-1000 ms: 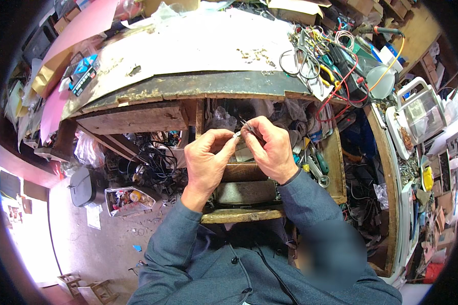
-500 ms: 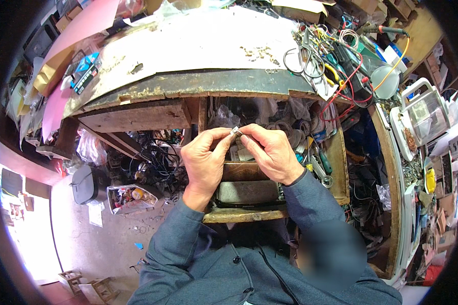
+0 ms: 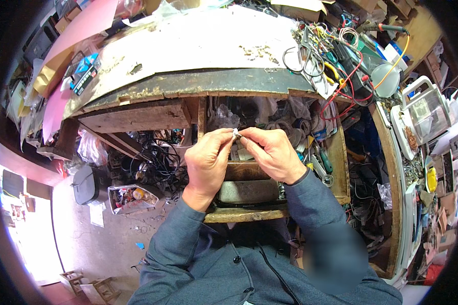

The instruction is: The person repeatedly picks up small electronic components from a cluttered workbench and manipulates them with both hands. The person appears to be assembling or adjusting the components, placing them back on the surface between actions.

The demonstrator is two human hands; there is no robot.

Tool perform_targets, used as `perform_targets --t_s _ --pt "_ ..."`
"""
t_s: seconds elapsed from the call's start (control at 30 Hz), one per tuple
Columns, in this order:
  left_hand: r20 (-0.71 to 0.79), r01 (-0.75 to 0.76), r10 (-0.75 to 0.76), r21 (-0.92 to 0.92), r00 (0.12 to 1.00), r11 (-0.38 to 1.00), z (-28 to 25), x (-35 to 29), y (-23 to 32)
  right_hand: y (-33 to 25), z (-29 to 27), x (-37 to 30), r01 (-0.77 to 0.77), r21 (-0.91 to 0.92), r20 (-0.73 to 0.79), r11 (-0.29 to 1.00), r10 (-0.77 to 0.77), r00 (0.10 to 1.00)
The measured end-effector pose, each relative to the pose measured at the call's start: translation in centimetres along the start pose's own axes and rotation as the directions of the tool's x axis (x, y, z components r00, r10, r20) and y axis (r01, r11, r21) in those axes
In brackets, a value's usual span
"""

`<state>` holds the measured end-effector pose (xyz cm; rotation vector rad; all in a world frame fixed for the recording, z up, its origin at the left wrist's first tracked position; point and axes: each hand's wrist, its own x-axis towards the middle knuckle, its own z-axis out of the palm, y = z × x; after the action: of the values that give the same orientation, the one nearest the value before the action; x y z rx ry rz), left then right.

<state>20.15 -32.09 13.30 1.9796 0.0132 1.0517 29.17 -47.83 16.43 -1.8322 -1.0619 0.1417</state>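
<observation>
A tiny whitish, partly metallic piece (image 3: 235, 133) sits pinched between both hands, too small to name. My left hand (image 3: 207, 161) closes on it from the left with thumb and forefinger. From the right, my right hand (image 3: 274, 154) grips the same piece with its fingertips. Both hands hover over an open wooden drawer (image 3: 249, 215) below the bench edge. A grey metal box (image 3: 248, 192) lies in the drawer beneath my wrists. Clear plastic bags (image 3: 224, 118) and coils of wire fill the drawer behind my fingertips.
Above the drawer stretches a workbench (image 3: 198, 46) with a pale, brightly lit top. Scissors (image 3: 310, 53), test leads and a soldering iron (image 3: 387, 29) crowd its right end. A box of scraps (image 3: 132, 198) and a black bin (image 3: 89, 185) stand on the floor at left.
The small piece has been turned slightly between the fingertips. My left hand has shifted a little to the right, and both hands keep their pinch.
</observation>
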Motion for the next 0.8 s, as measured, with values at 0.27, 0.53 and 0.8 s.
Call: perform_targets --t_s 0.27,0.53,0.8 --pt "0.031 0.012 -0.012 0.006 0.999 1.0 -0.1 -0.5 -0.4 0.2 0.4 -0.4 -0.103 0.035 0.014 0.994 0.102 0.995" --pt "0.019 0.169 -0.168 -0.078 0.986 0.983 0.0 -0.5 -0.3 -1.1 1.5 -0.1 -0.046 -0.038 -0.14 0.998 0.04 0.989" --pt "0.021 0.256 -0.255 -0.138 0.967 0.957 0.2 -0.5 -0.2 -0.2 2.1 -0.4 0.085 -0.286 -0.243 0.954 -0.158 0.957"
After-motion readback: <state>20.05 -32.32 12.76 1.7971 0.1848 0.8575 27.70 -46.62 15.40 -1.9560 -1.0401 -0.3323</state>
